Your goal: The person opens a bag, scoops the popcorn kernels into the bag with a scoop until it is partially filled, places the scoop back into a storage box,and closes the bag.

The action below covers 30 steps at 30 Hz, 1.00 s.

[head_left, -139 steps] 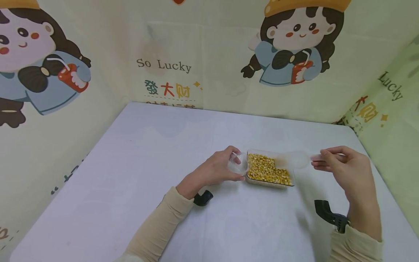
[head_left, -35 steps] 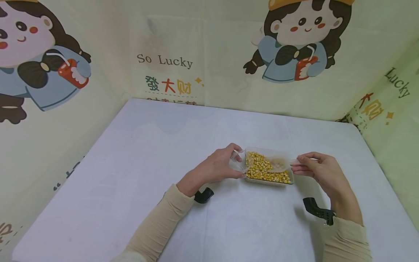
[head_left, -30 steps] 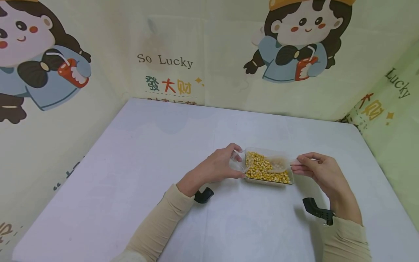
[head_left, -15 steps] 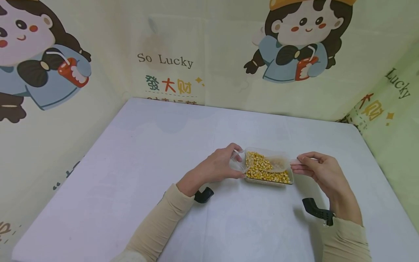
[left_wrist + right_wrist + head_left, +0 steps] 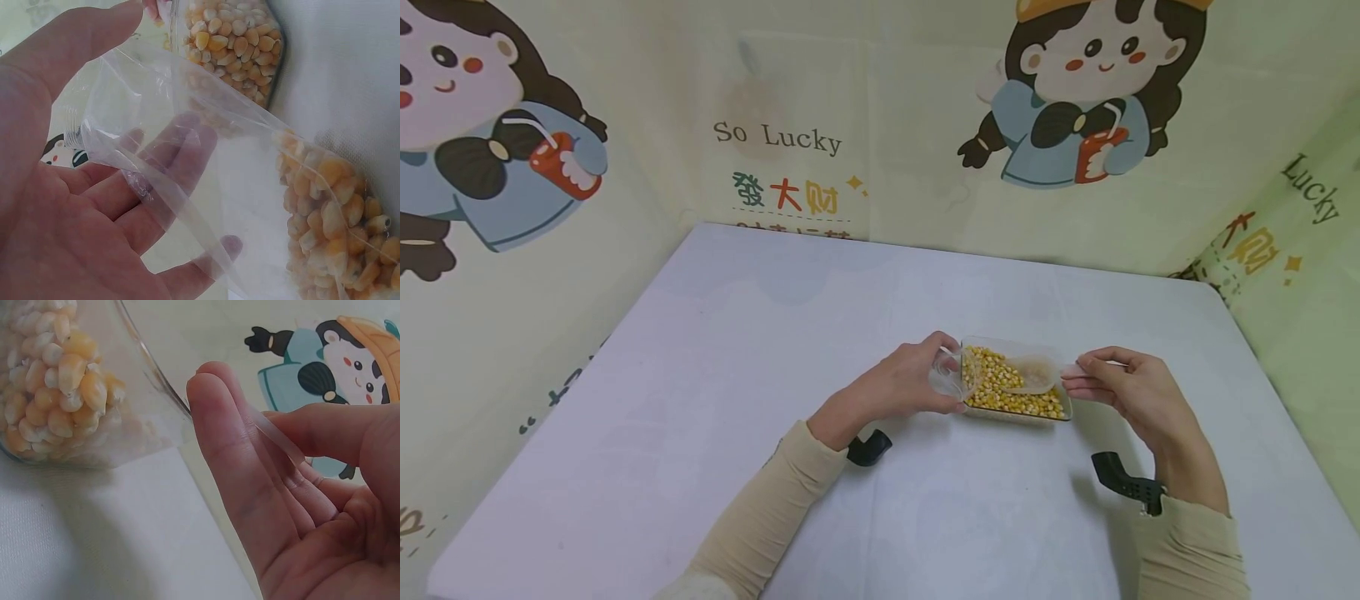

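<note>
A clear rectangular container [image 5: 1018, 417] full of yellow corn kernels [image 5: 988, 371] stands on the table, right of centre. At its left end my left hand [image 5: 891, 383] holds a clear plastic bag [image 5: 946, 377], fingers and thumb spread around it. Corn kernels [image 5: 337, 212] lie inside the bag in the left wrist view. My right hand [image 5: 1138, 396] pinches the handle of a translucent scoop [image 5: 1036, 373] between thumb and fingers. Its bowl rests over the kernels in the container's right half. Only a sliver of the handle [image 5: 275, 437] shows in the right wrist view.
A white table [image 5: 760, 358] spreads around the container. Cream cloth walls [image 5: 910, 167] with cartoon prints rise behind it and at both sides. A black wrist mount [image 5: 1127, 482] juts from below my right hand, and another [image 5: 869, 448] from my left wrist.
Since the oldest frame my right hand has moved left, carrying the scoop further over the kernels. Over the last second both hands have shifted only slightly. My left hand keeps its hold on the bag.
</note>
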Available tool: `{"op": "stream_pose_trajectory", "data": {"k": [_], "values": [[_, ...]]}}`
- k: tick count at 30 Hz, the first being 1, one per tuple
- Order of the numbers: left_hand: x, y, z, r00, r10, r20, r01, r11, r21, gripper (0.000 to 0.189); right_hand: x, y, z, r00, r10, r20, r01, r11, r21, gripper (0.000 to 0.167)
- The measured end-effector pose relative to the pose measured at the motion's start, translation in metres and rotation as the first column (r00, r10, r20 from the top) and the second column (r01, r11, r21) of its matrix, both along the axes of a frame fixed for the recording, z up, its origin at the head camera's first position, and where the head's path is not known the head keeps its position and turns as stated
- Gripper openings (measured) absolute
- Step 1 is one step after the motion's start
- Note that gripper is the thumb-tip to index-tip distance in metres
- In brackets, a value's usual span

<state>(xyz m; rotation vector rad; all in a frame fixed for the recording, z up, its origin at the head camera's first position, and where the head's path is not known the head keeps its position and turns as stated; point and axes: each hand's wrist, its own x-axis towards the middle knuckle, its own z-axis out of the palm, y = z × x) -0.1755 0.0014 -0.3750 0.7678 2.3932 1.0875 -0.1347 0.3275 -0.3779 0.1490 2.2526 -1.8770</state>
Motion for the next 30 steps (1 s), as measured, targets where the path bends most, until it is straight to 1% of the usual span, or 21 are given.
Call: {"op": "stream_pose_trajectory", "data": {"k": [4,7,10,16,18,21,24,27,30], "values": [[0.000,0.000,0.000,1.000,-0.004,-0.007,0.004,1.000,0.004,0.066,-0.001,-0.002,-0.001,1.000,0.003,-0.005,-0.003,1.000,-0.026,0.042],[0.000,-0.001,0.000,1.000,-0.011,-0.014,0.011,1.000,0.008,0.066,-0.002,-0.004,-0.001,1.000,0.005,-0.012,-0.005,1.000,0.003,0.043],[0.000,0.000,0.001,1.000,-0.015,-0.015,0.015,1.000,0.007,0.066,-0.003,-0.006,-0.001,1.000,0.007,-0.022,-0.006,0.999,0.054,0.043],[0.000,0.000,0.001,0.999,-0.017,-0.032,0.017,1.000,-0.005,0.067,-0.004,-0.015,0.000,0.999,0.012,-0.031,-0.010,0.996,0.084,0.045],[0.000,0.000,0.002,0.999,-0.017,-0.039,0.017,1.000,-0.008,0.068,-0.005,-0.018,0.000,0.999,0.021,-0.031,-0.017,0.993,0.117,0.045],[0.000,0.000,0.001,0.999,-0.016,-0.040,0.016,1.000,-0.010,0.068,-0.006,-0.020,-0.001,0.999,0.024,-0.025,-0.021,0.993,0.120,0.045],[0.000,0.001,0.001,0.999,-0.015,-0.035,0.015,1.000,-0.009,0.068,-0.007,-0.019,-0.002,1.000,0.019,-0.023,-0.016,0.995,0.098,0.045],[0.000,0.001,0.001,0.999,-0.015,-0.029,0.015,1.000,-0.008,0.067,-0.007,-0.017,-0.004,1.000,0.006,-0.014,-0.006,1.000,0.018,0.047],[-0.001,0.000,0.001,1.000,-0.014,-0.025,0.014,1.000,-0.011,0.067,-0.006,-0.015,-0.005,1.000,0.000,-0.010,-0.001,0.998,-0.068,0.048]]}}
